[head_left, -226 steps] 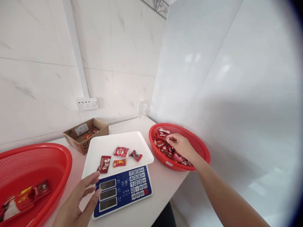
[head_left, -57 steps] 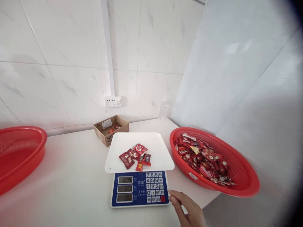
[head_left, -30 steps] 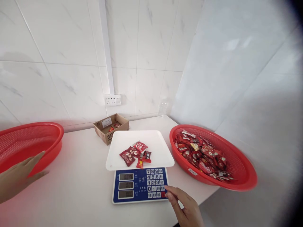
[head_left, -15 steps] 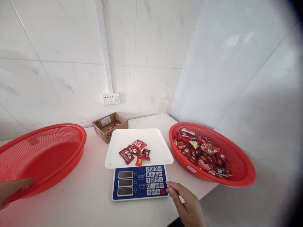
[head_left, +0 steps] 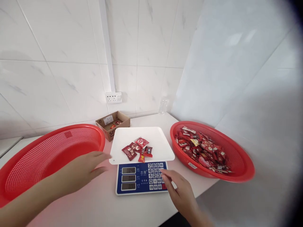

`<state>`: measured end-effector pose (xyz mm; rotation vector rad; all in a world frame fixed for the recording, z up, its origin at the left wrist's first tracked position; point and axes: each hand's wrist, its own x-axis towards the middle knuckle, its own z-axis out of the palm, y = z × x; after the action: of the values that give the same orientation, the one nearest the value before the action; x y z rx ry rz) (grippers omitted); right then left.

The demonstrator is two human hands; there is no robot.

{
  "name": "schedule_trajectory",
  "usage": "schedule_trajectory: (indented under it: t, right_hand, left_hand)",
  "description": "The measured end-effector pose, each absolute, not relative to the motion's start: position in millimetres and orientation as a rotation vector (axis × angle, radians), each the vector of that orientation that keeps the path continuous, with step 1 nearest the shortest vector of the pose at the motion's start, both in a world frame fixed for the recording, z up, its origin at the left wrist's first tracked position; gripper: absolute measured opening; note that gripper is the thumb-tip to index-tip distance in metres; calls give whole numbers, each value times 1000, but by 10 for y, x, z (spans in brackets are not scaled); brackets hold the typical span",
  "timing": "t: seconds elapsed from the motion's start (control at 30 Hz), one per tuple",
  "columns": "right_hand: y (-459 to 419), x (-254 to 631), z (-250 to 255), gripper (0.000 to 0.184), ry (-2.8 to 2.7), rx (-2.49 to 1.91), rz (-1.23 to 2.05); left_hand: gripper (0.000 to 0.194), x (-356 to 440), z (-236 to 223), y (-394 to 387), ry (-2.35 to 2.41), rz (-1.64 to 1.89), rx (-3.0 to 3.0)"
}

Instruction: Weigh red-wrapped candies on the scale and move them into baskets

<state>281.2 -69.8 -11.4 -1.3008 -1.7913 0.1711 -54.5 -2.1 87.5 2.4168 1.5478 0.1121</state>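
Observation:
My left hand (head_left: 86, 168) is open, its fingers stretched out over the near rim of the left red plastic basket (head_left: 101, 142) and toward the weighing pan's left corner. It holds nothing. My right hand (head_left: 181, 190) hovers by the right edge of the keypad on the digital scale (head_left: 142, 189). Its fingers are loosely bent, thumb and forefinger slightly apart, with nothing seen between them. On the scale's white pan (head_left: 123, 135) lies a small heap of wrapped snack packets (head_left: 131, 150), red and dark red. No packets show in the visible part of the left basket.
A second red basket (head_left: 246, 164) with a pile of red-wrapped packets (head_left: 205, 148) stands at the right. Behind the pan sits a small cardboard box (head_left: 111, 130) holding a few packets. A wall socket (head_left: 113, 97) is above it, and a clear plastic item (head_left: 163, 105) stands against the wall.
My left hand has let go of the left basket's rim and moved right toward the scale. That basket sits farther right, nearer the scale. My right hand stays by the keypad.

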Motion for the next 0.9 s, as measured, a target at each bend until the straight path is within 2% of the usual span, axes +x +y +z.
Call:
schedule_trajectory:
  t: [0.17, 0.27, 0.33, 0.57, 0.77, 0.83, 0.9]
  right_hand:
    - [-319, 2651, 197, 31, -1938, -1463, 160]
    - [-170, 2535, 315, 39, -2059, -1493, 211]
    - [-122, 2460, 349, 40, -2128, -1504, 237]
    - [-54, 2327, 309, 25, -2220, -1561, 244]
    - [30, 2401, 262, 19, -2120, -1712, 185]
    - [83, 2428, 265, 22, -2087, -1751, 184]
    - [140, 2445, 277, 33, -2073, -1780, 206]
  left_hand:
    - [52, 448, 875, 323, 1301, -35, 2553]
    - [69, 657, 754, 499, 1289, -69, 2597]
    - [72, 717, 695, 573, 1337, -90, 2614]
    - [39, 772, 679, 582, 1390, -165, 2661]
    - [25, 767, 650, 512, 1314, -187, 2706]
    - [23, 779, 628, 522, 1306, -170, 2715]
    - [24, 788, 610, 545, 1301, -156, 2724]
